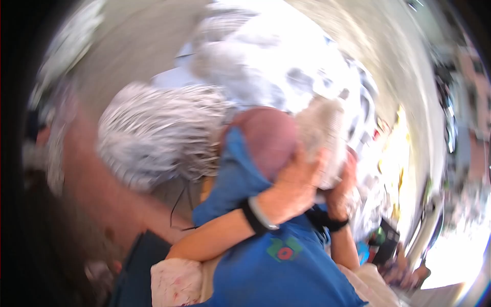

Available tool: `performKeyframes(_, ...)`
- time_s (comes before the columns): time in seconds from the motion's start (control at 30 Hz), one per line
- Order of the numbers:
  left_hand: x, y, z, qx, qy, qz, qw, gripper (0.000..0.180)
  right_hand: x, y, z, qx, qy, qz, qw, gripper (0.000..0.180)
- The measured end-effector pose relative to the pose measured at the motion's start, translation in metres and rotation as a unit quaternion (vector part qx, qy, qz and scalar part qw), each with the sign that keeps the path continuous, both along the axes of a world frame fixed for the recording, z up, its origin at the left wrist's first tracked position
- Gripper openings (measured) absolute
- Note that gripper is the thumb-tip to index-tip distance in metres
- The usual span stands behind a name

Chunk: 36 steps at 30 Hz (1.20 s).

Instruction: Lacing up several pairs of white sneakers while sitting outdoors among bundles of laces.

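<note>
Together, left hand [289,188] and right hand [341,190] hold a whitish bundle [327,130].

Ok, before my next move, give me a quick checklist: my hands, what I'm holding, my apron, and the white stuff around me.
1. Left hand on the whitish bundle: ok, fingers against its side.
2. Right hand gripping firmly: cannot tell; it's at the bundle's other side, partly hidden and blurred.
3. Blue apron covering the mauve-clad knee: not ok, the knee pokes out.
4. Stringy white heap apart from both hands: ok, it lies to your left.
5. Large white pile sorted: cannot tell, washed out by glare.
</note>
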<state>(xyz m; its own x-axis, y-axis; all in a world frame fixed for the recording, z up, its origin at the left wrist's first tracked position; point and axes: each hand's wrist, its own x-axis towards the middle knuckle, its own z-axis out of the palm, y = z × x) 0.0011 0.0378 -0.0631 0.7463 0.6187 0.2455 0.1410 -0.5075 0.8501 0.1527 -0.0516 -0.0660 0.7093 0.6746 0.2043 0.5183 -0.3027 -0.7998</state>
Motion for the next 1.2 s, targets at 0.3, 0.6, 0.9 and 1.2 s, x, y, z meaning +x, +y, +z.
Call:
performKeyframes(0.3,0.013,0.009,0.093,0.058,0.353,-0.129,0.925,0.081,-0.001,-0.011,0.023,0.055,0.193,-0.047,0.979,0.041)
performKeyframes(0.6,0.016,-0.008,0.070,0.241,0.237,-0.094,0.936,0.071,-0.012,-0.013,0.019,0.095,0.091,-0.007,0.991,0.047)
performKeyframes(0.9,-0.005,-0.015,0.071,0.153,0.220,-0.113,0.957,0.079,-0.031,-0.017,0.004,0.090,0.044,0.007,0.995,0.049)
performKeyframes(1.2,0.001,-0.019,0.046,0.341,0.172,-0.073,0.921,0.069,-0.028,-0.021,0.008,0.101,0.071,0.038,0.992,0.047)
